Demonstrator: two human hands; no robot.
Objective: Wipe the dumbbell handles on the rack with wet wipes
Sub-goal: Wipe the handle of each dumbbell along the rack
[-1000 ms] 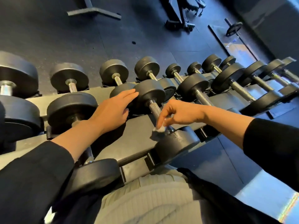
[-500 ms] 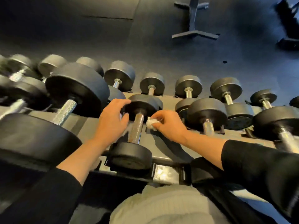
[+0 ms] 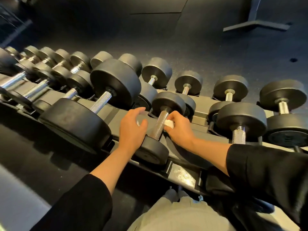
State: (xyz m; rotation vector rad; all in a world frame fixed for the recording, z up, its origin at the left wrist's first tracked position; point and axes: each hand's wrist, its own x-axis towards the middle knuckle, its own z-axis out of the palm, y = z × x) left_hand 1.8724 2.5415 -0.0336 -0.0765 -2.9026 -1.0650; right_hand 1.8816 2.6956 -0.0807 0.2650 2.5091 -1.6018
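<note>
A small black dumbbell lies on the rack's front row, and its knurled steel handle (image 3: pixel 159 126) points away from me. My right hand (image 3: pixel 179 129) pinches a crumpled white wet wipe (image 3: pixel 169 122) and presses it against the right side of that handle. My left hand (image 3: pixel 131 129) hovers just left of the handle, above the near weight head (image 3: pixel 152 151), with its fingers loosely curved and gripping nothing I can make out. A small white patch shows by its palm. I cannot tell what it is.
The grey tiered rack (image 3: pixel 181 175) carries several more black dumbbells. A much larger one (image 3: pixel 100 104) sits close on the left and another (image 3: pixel 240 124) on the right. Dark rubber floor lies beyond, with a grey machine foot (image 3: pixel 255 25) at top right.
My view has swung left along the rack. My right hand moved the wipe from one dumbbell's handle to another's. My left hand lifted off the far weight head and now hovers beside the handle.
</note>
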